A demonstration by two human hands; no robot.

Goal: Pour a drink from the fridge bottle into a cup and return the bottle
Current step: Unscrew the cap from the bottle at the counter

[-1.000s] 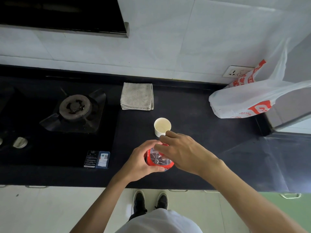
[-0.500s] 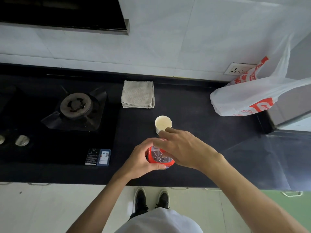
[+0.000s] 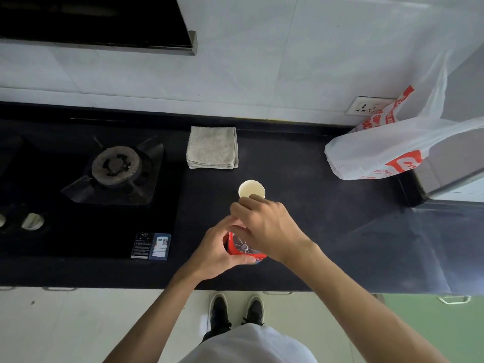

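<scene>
A clear plastic bottle with a red label [image 3: 242, 247] stands upright on the black counter [image 3: 327, 231], near its front edge. My left hand [image 3: 218, 254] grips the bottle's body from the left. My right hand [image 3: 267, 226] lies over the bottle's top with its fingers curled round the cap, which stays hidden under them. A small white paper cup [image 3: 251, 189] stands just behind the bottle, and my right fingertips reach its near rim. Whether the cup holds any liquid cannot be told.
A folded grey cloth [image 3: 212, 148] lies behind the cup. A gas hob with a burner [image 3: 115, 165] fills the counter's left part. A white and red plastic bag [image 3: 392, 150] sits at the right, beside a wall socket [image 3: 365, 107]. A range hood [image 3: 99, 24] hangs above.
My right hand has shifted slightly forward over the bottle's top, with its fingers now reaching the cup's rim. The bottle and left hand stay in place.
</scene>
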